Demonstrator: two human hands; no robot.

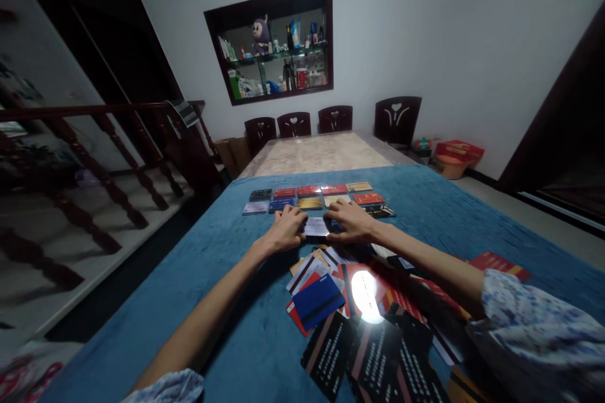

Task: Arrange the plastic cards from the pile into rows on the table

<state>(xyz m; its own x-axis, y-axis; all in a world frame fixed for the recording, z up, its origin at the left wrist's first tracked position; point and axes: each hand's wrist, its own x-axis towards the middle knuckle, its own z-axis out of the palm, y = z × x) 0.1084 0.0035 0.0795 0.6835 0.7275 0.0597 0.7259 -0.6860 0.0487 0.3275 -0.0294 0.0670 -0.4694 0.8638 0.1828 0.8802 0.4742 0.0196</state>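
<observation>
Black flat cards with pinkish stripes and white writing (329, 352) lie nearest, spread out at the bottom of a messy heap. Just past them is a shiny blue card with a dark stripe (319, 301), lying on top of some red and white ones. Beside it, a round bright shine sits on a red card with a dark stripe (346, 289). All of these lie on a soft blue cloth (189, 277) that covers the near part of a long table with a pale, stone-looking top (326, 151). Past the heap, I see a person's two bare hands close to each other, but not touching. The left hand (289, 228) has its fingers bent and pinches the left end of a pale, flat card (316, 227). The right hand (350, 221) bends over and pinches the right end of the same card, which sits low over the cloth between them. Just behind the hands are neat little card piles in rows: the back row has a black one (261, 194), three red ones (309, 191) and a tan one (359, 187). Closer in are white (255, 208), blue (282, 204), gold (309, 204), cream and red (368, 198) ones. Dark wooden chairs with heart-shaped holes (397, 119) stand around the far part of the table.
</observation>
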